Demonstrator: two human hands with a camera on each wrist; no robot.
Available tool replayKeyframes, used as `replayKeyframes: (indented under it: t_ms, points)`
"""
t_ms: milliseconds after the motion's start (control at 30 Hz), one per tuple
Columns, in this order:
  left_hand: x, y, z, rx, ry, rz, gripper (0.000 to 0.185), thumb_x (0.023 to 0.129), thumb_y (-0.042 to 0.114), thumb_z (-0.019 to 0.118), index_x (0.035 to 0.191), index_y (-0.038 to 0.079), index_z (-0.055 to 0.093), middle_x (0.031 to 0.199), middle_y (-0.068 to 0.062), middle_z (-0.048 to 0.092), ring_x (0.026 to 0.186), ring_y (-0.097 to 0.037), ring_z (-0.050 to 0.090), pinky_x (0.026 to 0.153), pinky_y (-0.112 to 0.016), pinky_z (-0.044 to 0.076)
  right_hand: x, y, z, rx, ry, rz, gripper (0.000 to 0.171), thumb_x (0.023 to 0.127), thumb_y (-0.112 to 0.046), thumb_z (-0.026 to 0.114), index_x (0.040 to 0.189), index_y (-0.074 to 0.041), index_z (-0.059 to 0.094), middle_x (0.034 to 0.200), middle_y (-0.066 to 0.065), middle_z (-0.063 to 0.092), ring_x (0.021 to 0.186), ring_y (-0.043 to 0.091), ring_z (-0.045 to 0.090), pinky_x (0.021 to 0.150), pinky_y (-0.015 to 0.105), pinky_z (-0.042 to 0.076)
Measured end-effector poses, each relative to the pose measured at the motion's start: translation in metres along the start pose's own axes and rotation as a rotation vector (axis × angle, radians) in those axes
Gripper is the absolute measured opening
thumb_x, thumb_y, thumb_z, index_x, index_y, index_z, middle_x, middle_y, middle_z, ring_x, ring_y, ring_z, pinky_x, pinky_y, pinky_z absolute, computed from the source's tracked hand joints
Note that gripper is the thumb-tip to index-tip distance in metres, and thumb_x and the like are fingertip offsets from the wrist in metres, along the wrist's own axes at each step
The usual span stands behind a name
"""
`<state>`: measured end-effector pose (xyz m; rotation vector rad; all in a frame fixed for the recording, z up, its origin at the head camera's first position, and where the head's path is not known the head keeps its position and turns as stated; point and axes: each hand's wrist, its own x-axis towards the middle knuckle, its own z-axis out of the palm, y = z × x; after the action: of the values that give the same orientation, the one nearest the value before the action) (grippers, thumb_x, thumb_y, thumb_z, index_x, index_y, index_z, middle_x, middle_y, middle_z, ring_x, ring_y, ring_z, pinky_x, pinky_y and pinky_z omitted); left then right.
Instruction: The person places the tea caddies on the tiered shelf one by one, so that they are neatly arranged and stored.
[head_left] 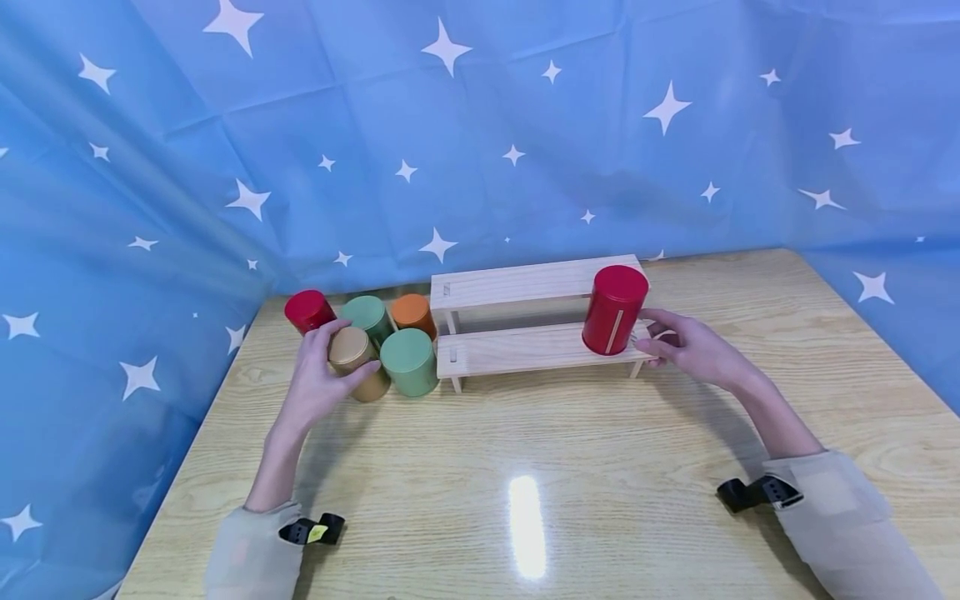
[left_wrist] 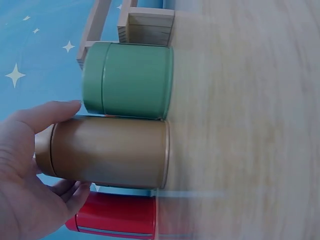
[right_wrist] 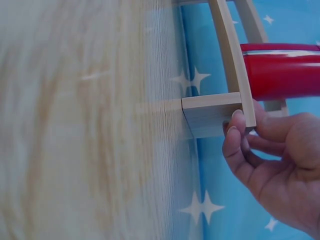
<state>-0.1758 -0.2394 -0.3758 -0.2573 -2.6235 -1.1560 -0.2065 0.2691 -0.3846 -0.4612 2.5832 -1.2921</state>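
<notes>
Left hand [head_left: 318, 379] is wrapped around the gold tin [head_left: 357, 360], thumb over one side and fingers curled round the other, and the tin stands upright on the wooden table [head_left: 570, 467] at the near left of the cluster. Just to its right, touching it, sits a green tin [head_left: 408, 361]; behind those are a second green tin [head_left: 367, 317], an orange tin [head_left: 413, 313] and, far left, a small red tin [head_left: 309, 310]. Every lid is on, so what is inside any of them cannot be told. Over on the right, a tall red tin [head_left: 614, 309] stands upright on the lower step of the two-step wooden rack [head_left: 517, 321], at its right end. The right hand [head_left: 693, 348] is beside it with fingers loosely bent, fingertips [right_wrist: 239, 131] touching the rack's right edge, gripping nothing. Blue star-patterned cloth [head_left: 480, 125] hangs behind the table.
</notes>
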Motion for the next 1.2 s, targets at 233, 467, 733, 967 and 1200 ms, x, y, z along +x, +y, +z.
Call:
replayKeyframes:
  t_ms: [233,467,733,967,1200]
  points:
    - [0.001,-0.003,0.001,-0.039,-0.026,0.0,0.07,0.073,0.019,0.078,0.129,0.006,0.039,0.123,-0.015,0.042,0.109,-0.03,0.041,0.086,-0.05,0.039,0.0,0.0,0.0,-0.017,0.0,0.002,0.063,0.09,-0.024,0.059,0.139,0.001,0.03,0.107,0.019,0.054,0.079,0.027,0.062,0.071,0.036,0.052]
    - [-0.001,0.0,0.001,-0.057,-0.012,0.0,0.067,0.073,0.017,0.078,0.126,0.004,0.04,0.121,-0.014,0.046,0.107,-0.03,0.046,0.084,-0.05,0.041,0.0,0.0,0.0,-0.007,0.0,-0.004,0.062,0.09,-0.024,0.059,0.139,0.001,0.031,0.107,0.02,0.054,0.078,0.028,0.062,0.071,0.036,0.052]
    - [0.0,0.007,-0.001,-0.028,0.07,0.026,0.063,0.07,0.017,0.08,0.121,0.006,0.046,0.117,-0.01,0.05,0.102,-0.027,0.048,0.081,-0.046,0.043,0.0,0.001,0.0,0.0,-0.003,-0.004,0.062,0.09,-0.024,0.059,0.139,0.0,0.03,0.105,0.019,0.054,0.078,0.028,0.061,0.071,0.038,0.052]
    - [0.001,0.018,-0.006,-0.007,0.172,0.079,0.062,0.066,0.017,0.082,0.119,0.008,0.05,0.109,-0.008,0.052,0.098,-0.023,0.048,0.079,-0.042,0.041,0.0,0.0,0.0,0.006,-0.006,0.0,0.063,0.09,-0.024,0.059,0.14,0.001,0.03,0.106,0.019,0.053,0.079,0.028,0.062,0.071,0.038,0.052]
    - [0.0,0.033,-0.01,-0.035,0.264,0.127,0.062,0.065,0.015,0.082,0.118,0.008,0.052,0.111,-0.006,0.051,0.1,-0.02,0.047,0.079,-0.042,0.041,0.0,0.0,0.0,0.001,-0.006,0.0,0.064,0.09,-0.025,0.059,0.14,0.001,0.029,0.105,0.019,0.053,0.078,0.028,0.061,0.07,0.038,0.052]
